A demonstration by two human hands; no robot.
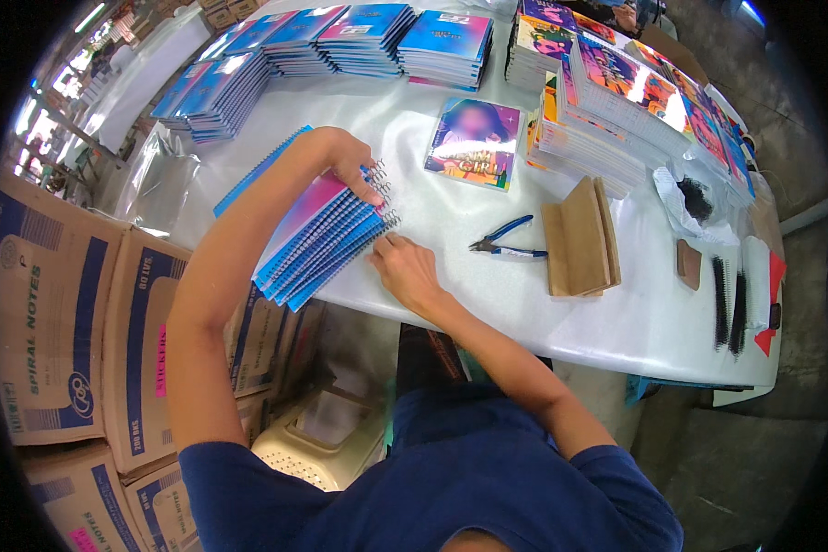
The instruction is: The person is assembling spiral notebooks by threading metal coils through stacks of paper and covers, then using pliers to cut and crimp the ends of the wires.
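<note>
Cartons [143,368] fill the lower left, contents hidden. Near centre, the left hand [345,158] clamps fingers on spiral notebooks [315,241]; the right hand [407,270] curls beside them, grip unclear.

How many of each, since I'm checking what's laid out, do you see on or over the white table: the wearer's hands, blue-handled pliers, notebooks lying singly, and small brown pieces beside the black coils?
Left hand and right hand: 2
Blue-handled pliers: 1
Single notebook: 1
Small brown piece: 1
Total: 5
</note>
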